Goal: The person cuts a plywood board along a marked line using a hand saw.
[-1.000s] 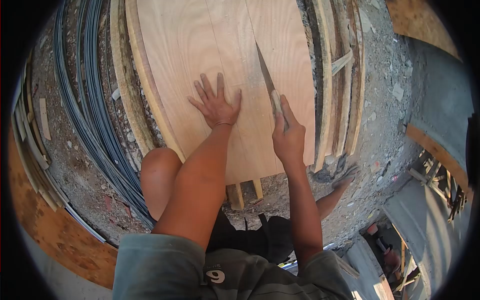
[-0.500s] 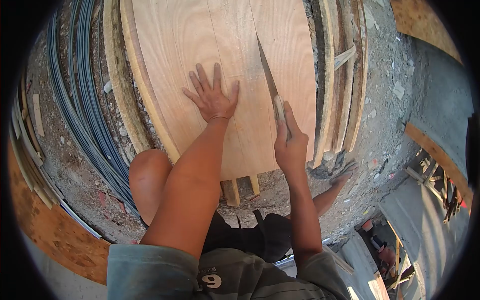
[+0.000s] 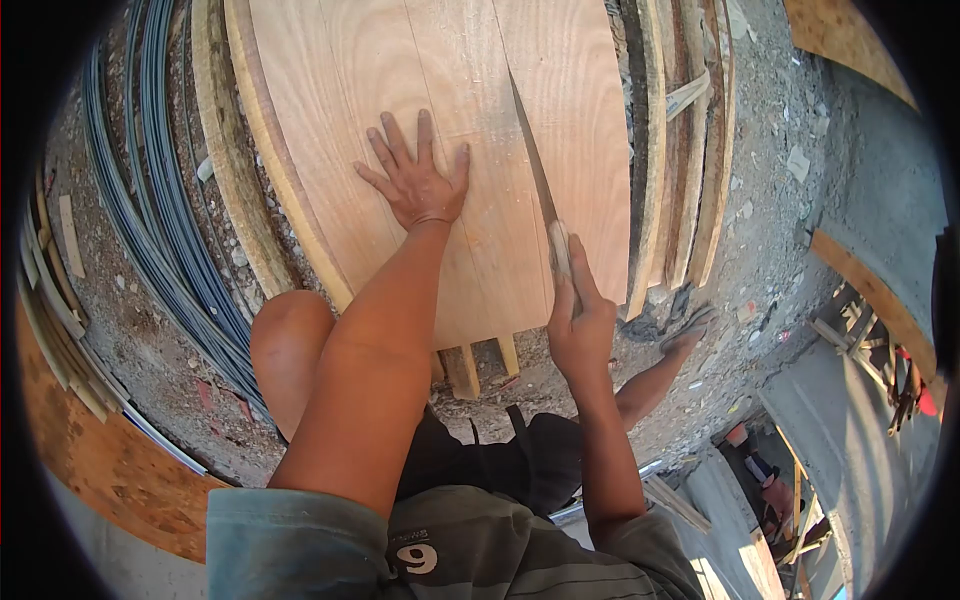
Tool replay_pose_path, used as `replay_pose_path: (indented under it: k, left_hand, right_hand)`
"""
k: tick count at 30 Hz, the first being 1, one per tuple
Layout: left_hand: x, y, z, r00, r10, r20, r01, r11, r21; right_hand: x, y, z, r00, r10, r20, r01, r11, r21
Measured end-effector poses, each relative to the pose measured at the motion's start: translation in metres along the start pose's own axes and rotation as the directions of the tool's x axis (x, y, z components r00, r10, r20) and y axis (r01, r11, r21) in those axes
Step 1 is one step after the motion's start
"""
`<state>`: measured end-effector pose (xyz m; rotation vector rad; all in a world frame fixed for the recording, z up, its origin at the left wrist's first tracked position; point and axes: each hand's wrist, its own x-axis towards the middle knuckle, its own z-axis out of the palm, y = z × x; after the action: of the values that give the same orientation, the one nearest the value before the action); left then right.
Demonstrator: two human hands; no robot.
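Observation:
A pale plywood sheet [image 3: 350,90] with long thin lines along it lies across wooden beams. My left hand [image 3: 418,180] rests palm down on it, fingers spread, holding nothing. My right hand [image 3: 583,315] is closed round the light handle of a handsaw [image 3: 535,165], near the sheet's lower right part. The saw's narrow blade points away from me, and its tip meets a dark cut line running up the sheet. Fine sawdust lies near this line.
Bundled dark metal rods [image 3: 160,200] lie on rubble ground at the left, beside a rough beam [image 3: 235,170]. More timbers [image 3: 695,160] lie at the right. A brown board [image 3: 120,480] is at the lower left, and scrap wood [image 3: 860,345] at the right.
My right hand has moved down toward me, drawing the saw back along the line. The left hand stays spread on the sheet, while the whole view has shifted slightly.

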<state>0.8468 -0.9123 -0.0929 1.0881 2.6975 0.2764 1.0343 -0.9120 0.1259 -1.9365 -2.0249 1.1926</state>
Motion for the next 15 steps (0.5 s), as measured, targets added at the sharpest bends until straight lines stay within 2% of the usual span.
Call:
replay_pose_path:
  k: [1, 3, 6, 8, 9, 11, 13, 15]
  left_hand:
    - [0.000, -0.001, -0.001, 1.000, 0.004, 0.005, -0.004, 1.000, 0.000]
    - [-0.001, -0.001, 0.003, 1.000, 0.008, -0.009, -0.007, 0.999, 0.039]
    - [-0.003, -0.001, 0.002, 1.000, 0.011, 0.001, -0.011, 0.999, 0.042]
    - [0.004, 0.004, 0.006, 1.000, 0.012, -0.005, -0.012, 0.999, 0.039]
    - [-0.002, -0.002, 0.007, 1.000, 0.005, 0.010, -0.005, 0.999, 0.054]
    - [-0.002, -0.004, 0.006, 1.000, -0.002, 0.011, 0.001, 0.999, 0.052]
    - [-0.003, -0.001, 0.006, 1.000, 0.017, 0.015, -0.018, 0.999, 0.040]
    - [-0.001, -0.001, 0.004, 1.000, 0.002, 0.021, -0.004, 0.998, 0.071]
  right_hand:
    - [0.032, 0.002, 0.018, 1.000, 0.007, -0.002, -0.007, 1.000, 0.016]
    - [0.082, -0.010, 0.030, 0.992, -0.107, -0.059, 0.109, 0.993, 0.038]
    - [0.070, -0.020, 0.009, 0.998, -0.067, 0.007, 0.067, 0.998, -0.015]
    - [0.013, -0.019, -0.022, 0.993, 0.101, 0.064, -0.099, 0.994, -0.035]
    - [-0.020, 0.002, -0.030, 0.998, -0.068, -0.005, 0.068, 0.996, -0.052]
    - [-0.045, 0.016, -0.033, 0.969, -0.234, -0.073, 0.229, 0.971, -0.069]
    - [-0.054, 0.015, -0.036, 0.985, -0.160, -0.062, 0.151, 0.980, -0.127]
    - [-0.014, 0.010, -0.024, 0.998, -0.046, -0.030, 0.046, 0.999, -0.026]
